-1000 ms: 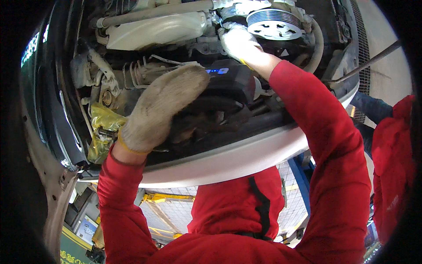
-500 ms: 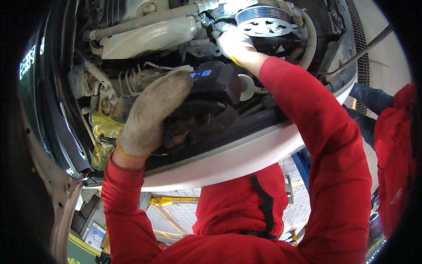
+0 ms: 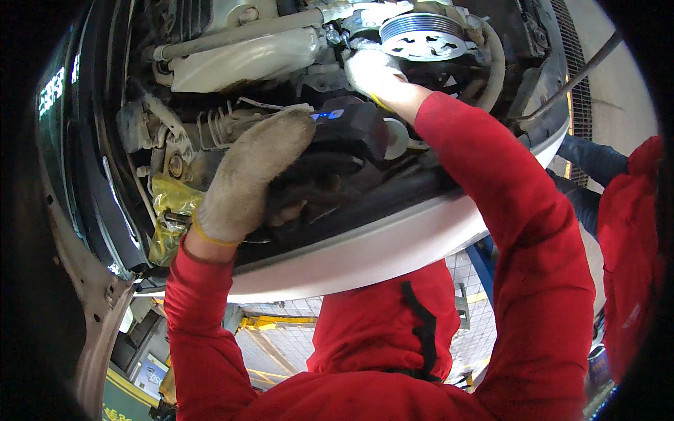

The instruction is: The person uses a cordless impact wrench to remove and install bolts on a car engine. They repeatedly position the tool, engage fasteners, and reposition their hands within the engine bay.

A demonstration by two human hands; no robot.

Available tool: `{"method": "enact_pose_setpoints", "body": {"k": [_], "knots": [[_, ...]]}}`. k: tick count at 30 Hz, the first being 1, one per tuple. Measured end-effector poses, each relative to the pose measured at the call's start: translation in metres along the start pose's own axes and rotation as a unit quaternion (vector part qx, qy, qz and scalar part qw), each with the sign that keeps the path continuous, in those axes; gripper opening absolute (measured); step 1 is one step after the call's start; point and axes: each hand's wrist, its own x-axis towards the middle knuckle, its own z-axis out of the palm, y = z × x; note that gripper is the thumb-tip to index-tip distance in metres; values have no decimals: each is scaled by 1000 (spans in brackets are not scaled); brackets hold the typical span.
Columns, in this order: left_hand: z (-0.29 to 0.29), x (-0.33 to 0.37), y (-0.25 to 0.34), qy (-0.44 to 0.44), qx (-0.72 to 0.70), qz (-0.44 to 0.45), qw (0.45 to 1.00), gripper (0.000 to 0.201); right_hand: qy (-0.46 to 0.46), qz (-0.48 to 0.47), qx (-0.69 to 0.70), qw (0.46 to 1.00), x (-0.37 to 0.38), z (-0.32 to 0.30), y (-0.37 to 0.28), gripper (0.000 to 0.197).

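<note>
"Anything different over there?"

"Hardly. Compared with a second ago, the black tool [image 3: 361,126] shows a little more of the pale disc [image 3: 397,139] beside it. Both hands stay where they were, so I'd judge it's the same bit of work."

"Where's the tool?"

"In the middle of the engine bay [image 3: 414,186], behind its front edge and the white bumper [image 3: 365,254], its blue lights [image 3: 328,114] lit. The gloved left hand [image 3: 256,168] reaches its left end. The palm side is hidden from here, so I can't tell whether it grips."

"And the right hand [image 3: 372,70]?"

"Farther back, gloved too, just left of the grooved wheel [image 3: 423,41]. Its fingertips are down among metal parts; I can't tell whether it holds anything."

"Any containers?"

"A yellow plastic bag [image 3: 172,198] near the bay's front left corner, just beside the left wrist. A metal cylinder [image 3: 177,218] shows there, inside or on top, I can't tell. Toward the back there's a whitish tank [image 3: 246,62]; I can't see what's in it."
</note>
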Motion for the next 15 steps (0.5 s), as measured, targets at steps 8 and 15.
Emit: {"method": "enact_pose_setpoints", "body": {"k": [8,15], "knots": [[1,1,1,13,-49,6,999,57,-71,55,-9,996,2,10,16,40],[2,1,0,21,-48,3,999,55,82,49,121,988,3,2,6,44]]}}
